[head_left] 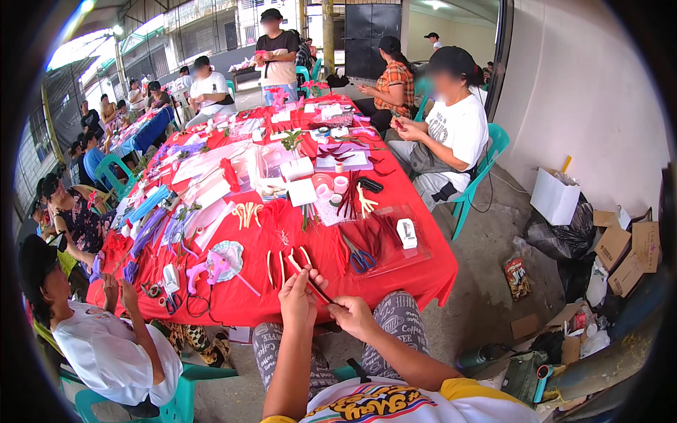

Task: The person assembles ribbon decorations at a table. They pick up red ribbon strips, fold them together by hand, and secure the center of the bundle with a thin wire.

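Low in the middle of the frame, the person's left hand (297, 299) and right hand (352, 315) met just in front of the near edge of the desk (395, 275), which was covered in a red cloth. Between them ran a thin dark red strip (315, 285), a slender piece with its long axis lying on a diagonal: its upper end pointed toward the upper left of the frame, over the edge of the cloth, and its lower end ran down to the right toward the right hand. The left fingers (305, 280) were curled closed around the upper part of the strip, thumb against forefinger; the right fingers (337, 304) were pinched shut on its lower end. Both hands were above the person's patterned knees, close together but not touching. Just beyond the strip, on the cloth, lay several pale curved strips (278, 264) side by side, their long axes running away from the person. To the right of these sat blue-handled scissors (360, 259) with the blades pointing up the frame, beside a clear plastic tray (416, 257) holding a small white box (406, 233). At lower left a person in a white shirt (106, 352) sat on a teal chair (176, 395).
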A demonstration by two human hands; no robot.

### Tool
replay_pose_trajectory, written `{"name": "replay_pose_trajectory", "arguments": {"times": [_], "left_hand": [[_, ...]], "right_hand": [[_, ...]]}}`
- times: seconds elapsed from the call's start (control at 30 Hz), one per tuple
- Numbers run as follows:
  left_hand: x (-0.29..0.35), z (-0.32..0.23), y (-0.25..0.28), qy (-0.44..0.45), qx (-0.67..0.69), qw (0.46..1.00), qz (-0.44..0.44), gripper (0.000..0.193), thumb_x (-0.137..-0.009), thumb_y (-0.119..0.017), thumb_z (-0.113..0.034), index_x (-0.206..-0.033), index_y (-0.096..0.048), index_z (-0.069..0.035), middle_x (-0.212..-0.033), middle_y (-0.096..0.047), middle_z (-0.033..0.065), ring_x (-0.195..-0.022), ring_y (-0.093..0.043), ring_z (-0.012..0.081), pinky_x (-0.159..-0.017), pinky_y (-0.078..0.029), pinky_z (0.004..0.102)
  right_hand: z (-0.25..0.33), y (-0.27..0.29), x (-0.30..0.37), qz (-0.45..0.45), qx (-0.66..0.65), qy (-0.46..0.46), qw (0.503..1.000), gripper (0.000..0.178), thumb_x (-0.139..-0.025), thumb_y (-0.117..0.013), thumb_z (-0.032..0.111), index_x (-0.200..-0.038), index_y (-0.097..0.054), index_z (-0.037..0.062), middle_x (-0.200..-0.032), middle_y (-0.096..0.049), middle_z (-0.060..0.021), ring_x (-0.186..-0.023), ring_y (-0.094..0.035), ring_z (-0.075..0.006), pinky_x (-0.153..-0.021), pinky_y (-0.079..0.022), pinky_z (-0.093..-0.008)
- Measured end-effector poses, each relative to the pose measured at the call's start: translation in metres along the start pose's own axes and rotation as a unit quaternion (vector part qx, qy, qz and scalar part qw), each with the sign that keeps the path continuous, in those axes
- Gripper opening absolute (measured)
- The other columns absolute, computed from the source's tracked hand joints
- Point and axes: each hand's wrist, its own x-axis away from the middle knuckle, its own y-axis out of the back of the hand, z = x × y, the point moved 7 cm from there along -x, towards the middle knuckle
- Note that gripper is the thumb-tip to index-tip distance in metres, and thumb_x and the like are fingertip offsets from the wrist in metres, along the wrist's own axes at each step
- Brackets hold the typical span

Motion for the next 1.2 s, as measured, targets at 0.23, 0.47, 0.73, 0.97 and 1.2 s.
{"name": "replay_pose_trajectory", "arguments": {"times": [0.23, 0.47, 0.73, 0.97, 1.2], "left_hand": [[-0.001, -0.001, 0.0, 0.003, 0.009, 1.0, -0.005, 0.014, -0.092, -0.054, -0.007, -0.099, -0.06, 0.003, -0.084, -0.065, 0.0087, -0.072, -0.064, 0.0181, -0.072, -0.057, 0.0381], [-0.002, -0.001, 0.002, 0.015, 0.007, 1.0, -0.008, 0.014, -0.092, -0.053, -0.006, -0.099, -0.06, 0.004, -0.083, -0.065, 0.0094, -0.071, -0.064, 0.0179, -0.073, -0.057, 0.038], [-0.003, 0.001, 0.003, 0.015, 0.01, 1.0, -0.006, 0.015, -0.092, -0.053, -0.006, -0.1, -0.06, 0.004, -0.083, -0.065, 0.0094, -0.071, -0.064, 0.0184, -0.072, -0.057, 0.0377], [-0.001, -0.003, -0.006, 0.001, 0.009, 1.0, 0.018, 0.018, -0.093, -0.052, -0.009, -0.103, -0.059, 0.004, -0.086, -0.065, 0.0094, -0.074, -0.065, 0.0187, -0.073, -0.057, 0.0377], [0.0, 0.0, -0.004, -0.009, 0.017, 1.0, 0.019, 0.02, -0.094, -0.051, -0.01, -0.106, -0.058, 0.004, -0.083, -0.062, 0.0062, -0.071, -0.062, 0.0157, -0.073, -0.057, 0.0379]], "right_hand": [[0.003, -0.001, 0.003, 0.018, -0.041, -0.041, 0.998, 0.018, -0.09, -0.06, 0.014, -0.08, -0.065, -0.0002, -0.064, -0.06, -0.0009, -0.053, -0.053, -0.006, -0.048, -0.042, -0.0225], [0.011, 0.0, 0.005, 0.017, -0.011, 0.01, 1.0, 0.016, -0.09, -0.059, 0.013, -0.08, -0.065, 0.0012, -0.061, -0.06, -0.0017, -0.052, -0.053, -0.0064, -0.047, -0.042, -0.0227], [0.013, -0.002, 0.005, 0.051, -0.005, 0.017, 0.999, 0.017, -0.09, -0.057, 0.013, -0.081, -0.063, 0.0005, -0.06, -0.057, -0.0022, -0.051, -0.052, -0.0072, -0.046, -0.041, -0.0248], [0.0, 0.0, 0.001, 0.015, -0.026, -0.001, 1.0, 0.022, -0.091, -0.057, 0.02, -0.081, -0.062, 0.0012, -0.06, -0.056, -0.0014, -0.053, -0.05, -0.0069, -0.047, -0.04, -0.025], [-0.003, -0.001, 0.0, 0.011, -0.008, -0.003, 1.0, 0.021, -0.091, -0.058, 0.02, -0.083, -0.063, 0.0013, -0.061, -0.056, -0.0021, -0.053, -0.05, -0.0071, -0.047, -0.04, -0.0249]]}}
